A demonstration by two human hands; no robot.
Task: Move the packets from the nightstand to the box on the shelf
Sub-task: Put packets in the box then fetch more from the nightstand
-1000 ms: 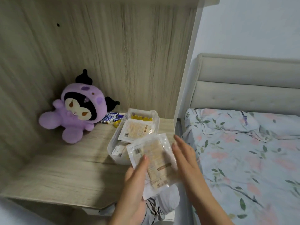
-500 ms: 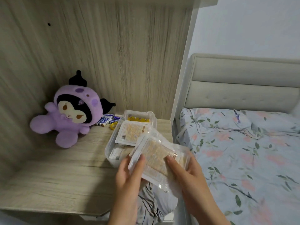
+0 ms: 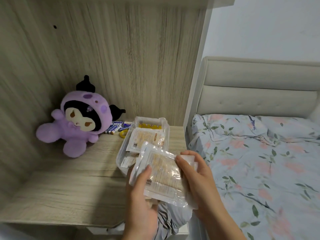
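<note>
We see both forearms reaching up from the bottom edge, side by side. Our left hand (image 3: 140,201) has its thumb laid flat across the near face of a clear packet (image 3: 162,177), with its fingers hidden underneath. Our right hand (image 3: 197,184) curls round the packet's right edge, thumb on top. Together they form a two-handed grip, with the wrists close together.

A pale wood-grain alcove (image 3: 121,58) backs a matching wooden surface (image 3: 69,184), beside a plain white wall (image 3: 268,26), a padded beige headboard (image 3: 256,87) and floral bedding (image 3: 259,161).
</note>
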